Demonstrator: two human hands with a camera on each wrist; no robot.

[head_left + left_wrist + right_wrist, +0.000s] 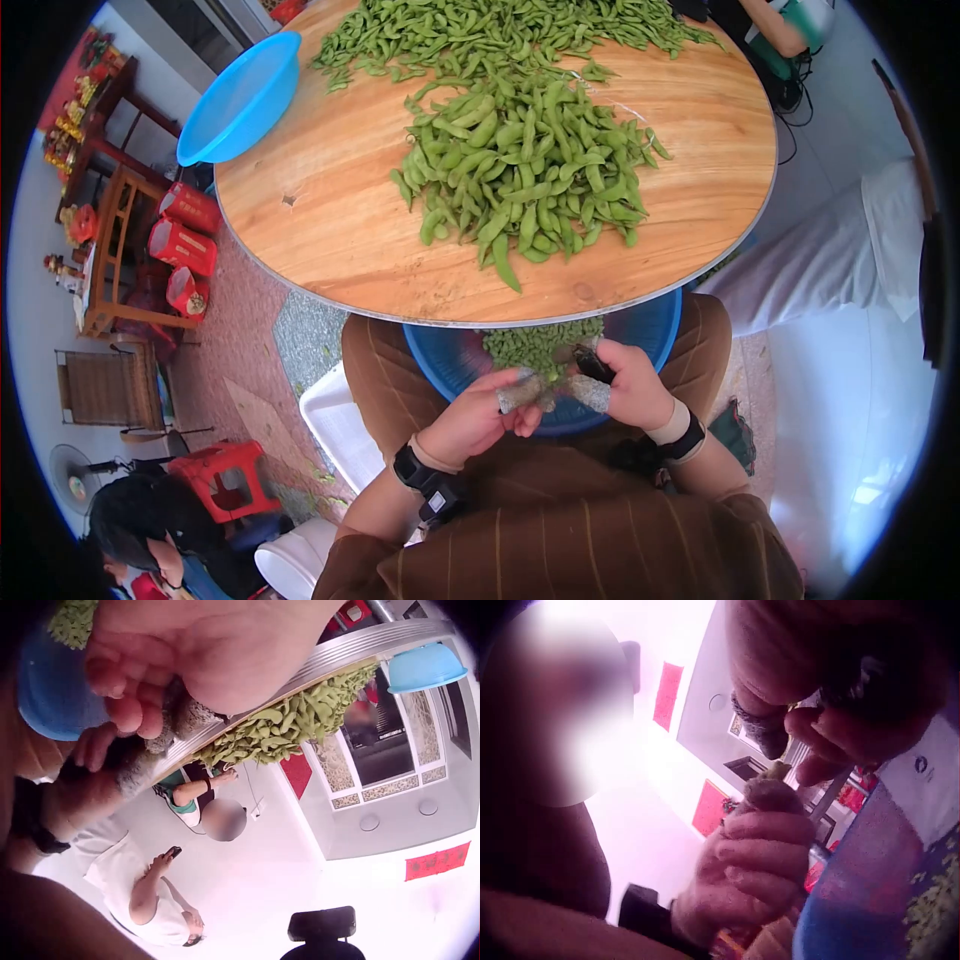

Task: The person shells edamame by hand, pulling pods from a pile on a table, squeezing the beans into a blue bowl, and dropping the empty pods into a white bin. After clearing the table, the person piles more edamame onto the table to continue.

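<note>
Both hands meet over a blue basin (422, 352) of shelled green beans (535, 345), below the table edge. My left hand (475, 415) has its fingers curled; in the right wrist view it pinches a small green bean pod (778, 770) at its grey-wrapped fingertip (772, 795). My right hand (637, 388) is close opposite, its grey-wrapped thumb (761, 729) just above the pod and its other fingers bent. A dark piece (592, 362) lies against the right hand's fingers; I cannot tell whether they hold it.
A round wooden table (320, 230) carries a heap of green bean pods (540, 150) near me and more pods (480, 35) behind. A light blue bowl (240, 100) stands at its left edge. Left are a red stool (225, 485) and a white bin (295, 555). People are nearby.
</note>
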